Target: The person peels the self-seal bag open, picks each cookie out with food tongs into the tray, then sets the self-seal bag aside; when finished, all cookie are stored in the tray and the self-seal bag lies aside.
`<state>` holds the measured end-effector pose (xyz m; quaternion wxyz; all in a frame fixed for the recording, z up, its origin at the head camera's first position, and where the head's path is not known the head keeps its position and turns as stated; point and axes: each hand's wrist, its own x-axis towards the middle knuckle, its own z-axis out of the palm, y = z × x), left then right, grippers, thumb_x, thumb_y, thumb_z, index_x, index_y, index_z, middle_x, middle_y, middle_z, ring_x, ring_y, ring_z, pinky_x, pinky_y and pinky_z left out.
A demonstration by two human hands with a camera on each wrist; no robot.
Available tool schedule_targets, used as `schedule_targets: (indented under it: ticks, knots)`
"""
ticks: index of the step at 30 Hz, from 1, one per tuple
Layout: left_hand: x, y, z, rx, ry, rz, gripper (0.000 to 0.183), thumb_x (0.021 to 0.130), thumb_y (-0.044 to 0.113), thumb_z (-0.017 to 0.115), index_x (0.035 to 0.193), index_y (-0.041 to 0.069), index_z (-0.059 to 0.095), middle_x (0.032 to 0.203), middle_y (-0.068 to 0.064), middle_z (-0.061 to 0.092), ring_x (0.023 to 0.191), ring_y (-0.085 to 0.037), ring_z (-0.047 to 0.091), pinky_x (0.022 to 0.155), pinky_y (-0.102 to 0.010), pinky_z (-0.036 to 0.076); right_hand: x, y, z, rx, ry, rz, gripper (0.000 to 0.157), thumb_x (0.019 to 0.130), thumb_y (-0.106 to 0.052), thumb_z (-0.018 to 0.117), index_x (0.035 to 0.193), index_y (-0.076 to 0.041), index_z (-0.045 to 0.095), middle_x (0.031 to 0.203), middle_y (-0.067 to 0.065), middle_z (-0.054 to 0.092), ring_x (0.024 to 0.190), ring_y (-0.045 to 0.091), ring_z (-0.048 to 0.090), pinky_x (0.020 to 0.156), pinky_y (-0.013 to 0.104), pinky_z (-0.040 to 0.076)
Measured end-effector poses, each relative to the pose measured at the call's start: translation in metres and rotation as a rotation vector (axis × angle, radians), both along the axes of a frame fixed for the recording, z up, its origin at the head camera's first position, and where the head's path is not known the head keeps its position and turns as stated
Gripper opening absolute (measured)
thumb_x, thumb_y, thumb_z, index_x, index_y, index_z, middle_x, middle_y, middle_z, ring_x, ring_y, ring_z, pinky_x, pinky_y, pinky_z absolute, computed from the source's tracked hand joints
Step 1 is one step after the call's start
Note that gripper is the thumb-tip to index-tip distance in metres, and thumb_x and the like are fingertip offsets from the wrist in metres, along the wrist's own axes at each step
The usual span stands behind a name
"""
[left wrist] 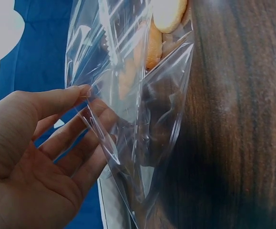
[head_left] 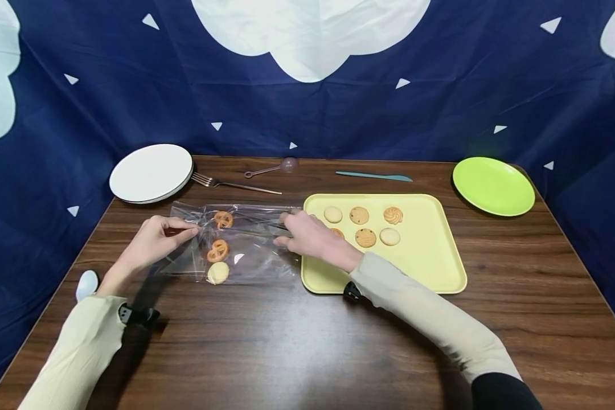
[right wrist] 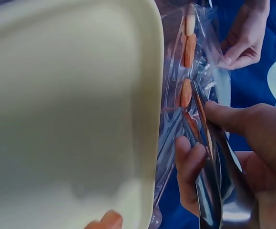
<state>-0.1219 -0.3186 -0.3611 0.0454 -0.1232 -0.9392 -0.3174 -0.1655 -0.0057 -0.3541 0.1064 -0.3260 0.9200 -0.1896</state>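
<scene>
Bag: clear plastic (head_left: 266, 259), left of centre in the head frame, lying flat toward its right end; its left end is lifted at the hand.
Bag contents: upper pretzel (head_left: 223, 219), lower pretzel (head_left: 218, 250) and pale round cookie (head_left: 218, 273), in a column.
Left hand (head_left: 152, 242): centre left; thumb and forefinger together, pinching the bag's edge.
Right hand (head_left: 315, 236): centre, over the tray's left edge; fingers curled round metal tongs (right wrist: 238, 212).
Tongs' tips: at the bag, beside a pretzel; whether they clamp it, cannot tell.
Tray: pale yellow (head_left: 433, 256), right of centre, its left edge just beside the bag.
Tray contents: six biscuits in two rows, including a swirled one (head_left: 393, 215); the lower-left one partly hidden by the right hand.
Plates: white, stacked (head_left: 151, 171), upper left; green (head_left: 493, 187), upper right.
Cutlery: fork (head_left: 236, 185), upper left of centre; blue knife (head_left: 374, 177), above the tray; white spoon (head_left: 87, 285), far left.
Scoop: translucent purple (head_left: 288, 164), upper centre.
Table: dark wood grain (head_left: 297, 353).
</scene>
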Motion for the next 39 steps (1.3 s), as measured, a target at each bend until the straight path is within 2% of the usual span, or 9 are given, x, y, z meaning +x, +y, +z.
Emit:
schedule_targets:
  ticks: [6,12,21,29,34,37,39]
  knots:
    - [0.002,0.000,0.001,0.012,0.002,-0.007,0.014,0.087,0.011,0.068,0.094,0.001,0.075,0.088,-0.014,0.070,0.060,-0.003,0.049,0.050,-0.017,0.038,0.003,-0.009,-0.003,-0.003,0.019,-0.005,0.041,0.087,-0.036,0.068,0.111,-0.003,0.061,0.104,0.012,0.058,0.087,0.023,0.059,0.072,0.037,0.049]
    - [0.002,0.000,0.001,0.021,-0.026,0.015,0.016,0.088,0.014,0.067,0.094,0.002,0.075,0.090,-0.015,0.070,0.064,-0.002,0.053,0.052,-0.018,0.041,0.006,-0.015,-0.005,0.025,0.049,-0.013,0.037,0.086,-0.038,0.069,0.104,-0.006,0.061,0.101,0.010,0.056,0.084,0.020,0.057,0.072,0.036,0.049]
    - [0.002,-0.001,-0.001,0.008,-0.023,0.022,0.016,0.088,0.015,0.067,0.094,0.002,0.075,0.089,-0.014,0.070,0.062,-0.004,0.051,0.051,-0.019,0.040,0.010,-0.015,-0.007,0.016,0.133,-0.025,0.023,0.086,-0.033,0.068,0.085,-0.011,0.061,0.085,0.000,0.054,0.069,0.018,0.057,0.056,0.032,0.048]
    - [0.003,-0.002,0.000,0.007,-0.016,0.017,0.015,0.088,0.014,0.068,0.091,0.002,0.075,0.087,-0.013,0.071,0.062,-0.002,0.050,0.051,-0.019,0.039,0.012,-0.001,-0.003,0.001,0.131,-0.050,0.032,0.086,-0.032,0.066,0.065,-0.015,0.052,0.078,-0.001,0.052,0.056,0.015,0.050,0.047,0.028,0.042]
    - [0.003,-0.002,0.000,-0.005,0.008,0.010,0.013,0.088,0.014,0.067,0.090,0.004,0.076,0.085,-0.011,0.071,0.060,-0.003,0.050,0.051,-0.019,0.039,0.015,0.012,0.001,-0.019,0.109,-0.058,0.035,0.086,-0.032,0.068,0.063,-0.014,0.049,0.076,0.001,0.052,0.052,0.013,0.044,0.043,0.028,0.039]
    - [0.003,-0.002,0.000,-0.009,0.011,0.012,0.013,0.088,0.015,0.068,0.091,0.005,0.076,0.085,-0.011,0.071,0.060,-0.003,0.049,0.051,-0.019,0.038,0.018,0.022,0.003,-0.047,0.086,-0.062,0.031,0.086,-0.030,0.069,0.066,-0.011,0.055,0.081,0.003,0.059,0.051,0.012,0.044,0.043,0.027,0.039]
    - [0.003,-0.002,0.000,-0.009,0.011,0.015,0.013,0.088,0.015,0.068,0.091,0.005,0.076,0.085,-0.011,0.071,0.060,-0.002,0.049,0.052,-0.019,0.038,0.020,0.029,0.006,-0.065,0.073,-0.071,0.026,0.085,-0.030,0.070,0.073,-0.009,0.061,0.089,0.004,0.065,0.053,0.013,0.045,0.044,0.027,0.039]
